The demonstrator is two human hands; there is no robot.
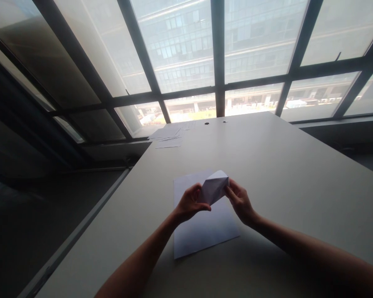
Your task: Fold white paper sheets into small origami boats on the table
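Observation:
A piece of folded white paper [215, 187], with creased slanting faces, is held up between my two hands. My left hand [192, 203] grips its left side, the thumb stretched along the lower edge and the fingers partly hidden behind it. On the other side, my right hand [238, 200] pinches the right corner between thumb and fingers. Beneath both hands lies a stack or sheet of white paper [202, 236], flat on the table; I cannot tell how many sheets it holds.
The pale table [298, 178] stretches away toward large framed windows [186, 45]. Several loose paper sheets [166, 134] lie at its far left edge. Near the far end is a small dark round hole [207, 123]. Dark floor [65, 207] shows beyond the left edge.

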